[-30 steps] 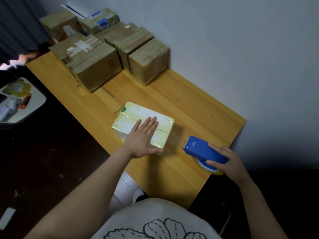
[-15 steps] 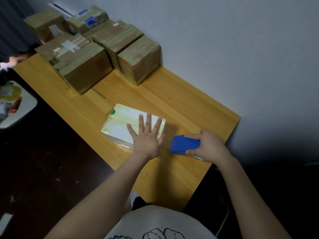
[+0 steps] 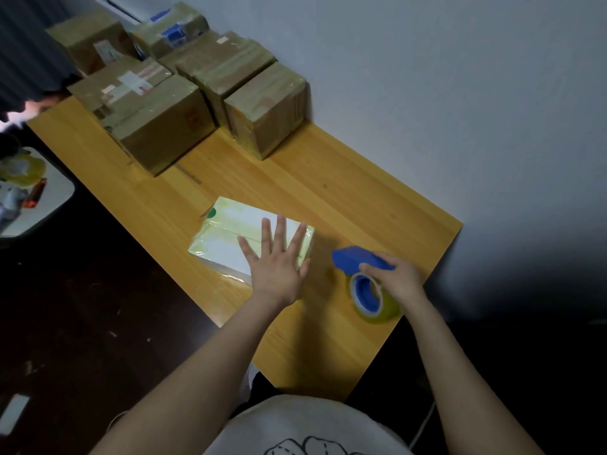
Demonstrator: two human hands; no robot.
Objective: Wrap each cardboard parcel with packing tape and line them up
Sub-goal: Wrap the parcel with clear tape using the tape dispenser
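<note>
A flat pale parcel (image 3: 230, 231) wrapped in glossy tape lies in the middle of the wooden table (image 3: 361, 198). My left hand (image 3: 277, 264) presses flat on its near right corner, fingers spread. Just right of it, my right hand (image 3: 395, 277) grips a blue tape dispenser (image 3: 354, 259) with a yellowish tape roll (image 3: 372, 298) hanging below, near the table's right edge. Several brown taped cardboard parcels (image 3: 164, 126) stand packed together at the far left end of the table against the wall.
The wall runs along the table's far side. A white side surface (image 3: 42, 198) with a tape roll and small items sits left of the table over a dark floor. Bare wood lies between the brown parcels and the pale one.
My right hand swung the dispenser in toward the parcel, then back out a little, so the tape roll now shows below it. My left hand stayed pressed on the parcel.
</note>
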